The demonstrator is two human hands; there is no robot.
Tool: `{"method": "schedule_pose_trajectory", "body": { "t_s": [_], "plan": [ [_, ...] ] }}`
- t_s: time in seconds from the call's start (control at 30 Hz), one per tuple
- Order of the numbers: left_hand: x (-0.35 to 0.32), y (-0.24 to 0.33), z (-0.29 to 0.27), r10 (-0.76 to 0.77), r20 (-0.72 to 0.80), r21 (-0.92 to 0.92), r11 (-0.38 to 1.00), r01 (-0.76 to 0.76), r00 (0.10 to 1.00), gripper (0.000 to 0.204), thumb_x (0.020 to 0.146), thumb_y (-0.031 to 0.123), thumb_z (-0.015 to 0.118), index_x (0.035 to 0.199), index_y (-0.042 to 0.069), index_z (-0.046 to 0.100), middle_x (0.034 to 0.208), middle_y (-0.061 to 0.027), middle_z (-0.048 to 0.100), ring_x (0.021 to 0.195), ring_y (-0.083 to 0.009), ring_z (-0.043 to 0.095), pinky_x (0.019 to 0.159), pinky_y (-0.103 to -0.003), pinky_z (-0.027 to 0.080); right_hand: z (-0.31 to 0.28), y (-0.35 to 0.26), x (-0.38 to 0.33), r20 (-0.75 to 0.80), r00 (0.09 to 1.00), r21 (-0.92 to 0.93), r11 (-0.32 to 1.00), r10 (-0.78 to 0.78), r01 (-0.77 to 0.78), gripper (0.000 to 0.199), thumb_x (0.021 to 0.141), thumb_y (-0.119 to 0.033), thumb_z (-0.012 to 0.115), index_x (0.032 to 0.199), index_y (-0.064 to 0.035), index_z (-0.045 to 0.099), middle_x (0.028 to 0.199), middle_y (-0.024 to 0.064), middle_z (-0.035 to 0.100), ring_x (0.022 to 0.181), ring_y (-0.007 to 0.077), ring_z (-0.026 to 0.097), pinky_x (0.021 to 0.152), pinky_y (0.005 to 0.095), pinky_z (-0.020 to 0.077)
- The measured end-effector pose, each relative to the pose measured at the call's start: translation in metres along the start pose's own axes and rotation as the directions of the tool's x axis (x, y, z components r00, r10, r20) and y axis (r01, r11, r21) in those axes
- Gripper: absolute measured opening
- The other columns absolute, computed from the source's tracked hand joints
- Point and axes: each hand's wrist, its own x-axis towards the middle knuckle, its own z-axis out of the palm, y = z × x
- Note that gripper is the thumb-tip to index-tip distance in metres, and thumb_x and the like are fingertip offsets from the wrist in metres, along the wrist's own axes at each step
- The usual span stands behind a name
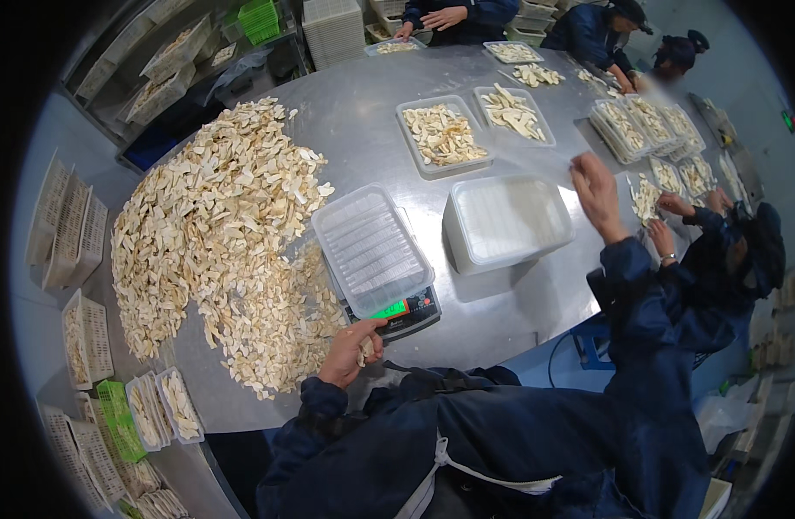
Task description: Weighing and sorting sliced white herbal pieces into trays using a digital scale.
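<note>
My left hand [350, 355] is closed at the front edge of the digital scale [406, 318], a fingertip by its lit green display. A few pale dried slices [365, 349] show between its curled fingers. On the scale sits a clear plastic tray [368, 242] with a ribbed bottom and nothing in it. To its right stands a stack of nested clear trays [511, 221]. My right hand [598, 197] is raised just right of that stack, its fingers loosely bent and holding nothing visible. A big heap of pale dried slices [224, 216] spreads left of the scale.
Two filled trays, one [445, 134] left of the other [514, 115], stand beyond the stack. Co-workers sort slices along the far and right sides, near more filled trays [622, 130]. White baskets [68, 225] and a green basket [120, 419] line the left side.
</note>
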Motion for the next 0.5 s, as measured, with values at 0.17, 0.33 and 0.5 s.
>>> {"method": "schedule_pose_trajectory", "body": {
  "t_s": [0.17, 0.33, 0.5],
  "plan": [
    [0.004, 0.000, -0.001, 0.014, 0.022, -0.063, 0.998, -0.012, 1.000, 0.029, 0.093, 0.021, 0.046, 0.107, -0.003, 0.056, 0.064, -0.0071, 0.054, 0.056, -0.0133, 0.051, 0.045, -0.022, 0.036, 0.022, 0.008, 0.061, -0.014, 0.998, -0.062, 0.996, -0.066, 0.065, 0.005, 0.079, -0.008, 0.052, 0.080, -0.0026, 0.053, 0.077, 0.0164, 0.054, 0.075, 0.0361, 0.055, 0.065, 0.0439, 0.0422],
    [0.003, -0.005, -0.005, 0.084, -0.010, -0.093, 0.992, -0.085, 0.996, 0.030, 0.093, 0.022, 0.046, 0.107, -0.003, 0.055, 0.063, -0.0069, 0.054, 0.055, -0.0134, 0.051, 0.045, -0.022, 0.038, 0.070, 0.011, 0.091, 0.119, 0.976, -0.182, 0.963, -0.181, 0.201, 0.005, 0.077, -0.007, 0.053, 0.074, -0.0023, 0.054, 0.076, 0.0166, 0.057, 0.074, 0.0366, 0.056, 0.065, 0.0454, 0.0437],
    [-0.006, -0.005, -0.010, 0.124, -0.052, -0.121, 0.984, -0.130, 0.991, 0.030, 0.094, 0.022, 0.045, 0.110, -0.003, 0.053, 0.063, -0.0070, 0.052, 0.056, -0.0127, 0.050, 0.046, -0.022, 0.036, 0.101, 0.015, 0.100, 0.161, 0.969, -0.192, 0.957, -0.187, 0.217, 0.008, 0.076, -0.007, 0.053, 0.071, -0.0005, 0.055, 0.074, 0.0171, 0.058, 0.072, 0.0366, 0.058, 0.066, 0.0453, 0.0447]
  ]
}}
